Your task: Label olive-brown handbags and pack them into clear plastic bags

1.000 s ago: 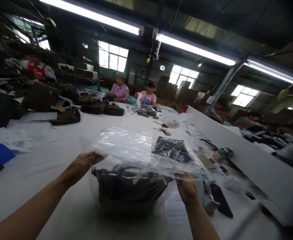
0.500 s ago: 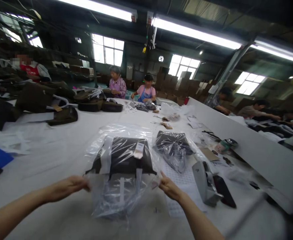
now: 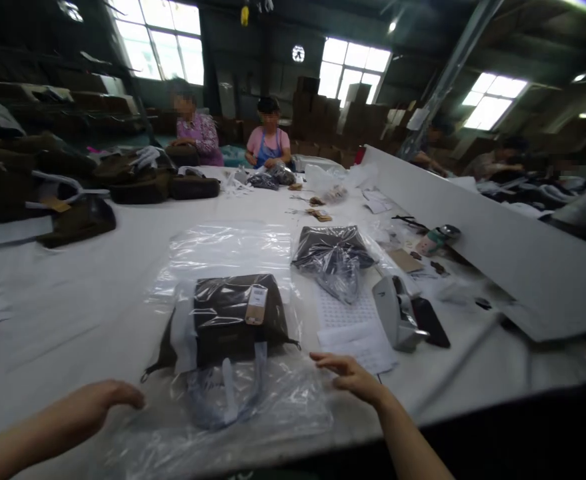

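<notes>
A dark handbag (image 3: 227,327) with a hang tag (image 3: 257,305) lies inside a clear plastic bag (image 3: 293,400) on the white table. Its handles (image 3: 260,373), wrapped in pale material, point towards me. My left hand (image 3: 120,395) is by the plastic's left edge, its fingers stretched forward and slightly bent; nothing shows in them. Over the right edge hovers my right hand (image 3: 350,377), open, fingers extended and apart. Whether either hand touches the plastic is hard to see.
A second bagged dark handbag (image 3: 333,247) lies behind to the right, near printed sheets (image 3: 355,340) and a grey-white device (image 3: 397,313). A white partition (image 3: 473,240) runs along the right. Brown bags (image 3: 73,217) pile up at left. Two people (image 3: 269,137) work across the table.
Both hands have loosened from the plastic, which now lies flatter and spreads nearer the table's front edge. The handbag sits closer to me. The camera has tilted downward.
</notes>
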`<state>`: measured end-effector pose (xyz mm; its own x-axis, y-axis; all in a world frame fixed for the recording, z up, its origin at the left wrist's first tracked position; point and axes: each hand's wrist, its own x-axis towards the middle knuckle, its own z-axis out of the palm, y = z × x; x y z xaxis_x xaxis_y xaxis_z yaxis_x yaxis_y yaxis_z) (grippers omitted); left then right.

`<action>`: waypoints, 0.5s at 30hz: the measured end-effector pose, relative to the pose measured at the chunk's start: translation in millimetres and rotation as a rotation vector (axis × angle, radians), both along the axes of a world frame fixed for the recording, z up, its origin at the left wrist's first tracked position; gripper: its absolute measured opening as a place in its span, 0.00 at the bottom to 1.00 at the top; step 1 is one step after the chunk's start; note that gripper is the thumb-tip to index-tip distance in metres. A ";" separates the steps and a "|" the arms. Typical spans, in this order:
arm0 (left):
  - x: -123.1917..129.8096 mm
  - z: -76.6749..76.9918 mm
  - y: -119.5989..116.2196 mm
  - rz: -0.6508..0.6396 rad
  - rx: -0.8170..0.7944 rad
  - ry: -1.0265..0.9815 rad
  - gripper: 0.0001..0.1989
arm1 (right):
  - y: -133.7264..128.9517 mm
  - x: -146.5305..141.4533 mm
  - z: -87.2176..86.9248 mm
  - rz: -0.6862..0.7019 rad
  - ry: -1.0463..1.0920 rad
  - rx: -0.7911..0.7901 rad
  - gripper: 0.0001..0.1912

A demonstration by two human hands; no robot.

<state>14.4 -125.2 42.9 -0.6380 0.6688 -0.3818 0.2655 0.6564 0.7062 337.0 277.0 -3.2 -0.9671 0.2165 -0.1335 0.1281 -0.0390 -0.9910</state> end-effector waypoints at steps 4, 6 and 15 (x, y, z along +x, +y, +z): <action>15.3 48.2 103.2 -0.113 0.098 -0.011 0.13 | 24.4 41.0 -10.9 -0.713 0.142 0.128 0.15; 43.9 60.6 168.7 -0.137 0.217 -0.170 0.15 | 33.1 51.7 -21.7 -0.898 0.087 0.326 0.17; 144.6 -43.1 358.4 -0.112 0.102 -0.419 0.34 | 26.3 60.0 -68.9 -0.992 -0.078 0.493 0.22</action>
<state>159.0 233.2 -0.3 -0.3638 0.7726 -0.5203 0.0080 0.5611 0.8277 397.0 303.3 -72.1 -0.3279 0.9361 0.1272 0.3214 0.2371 -0.9168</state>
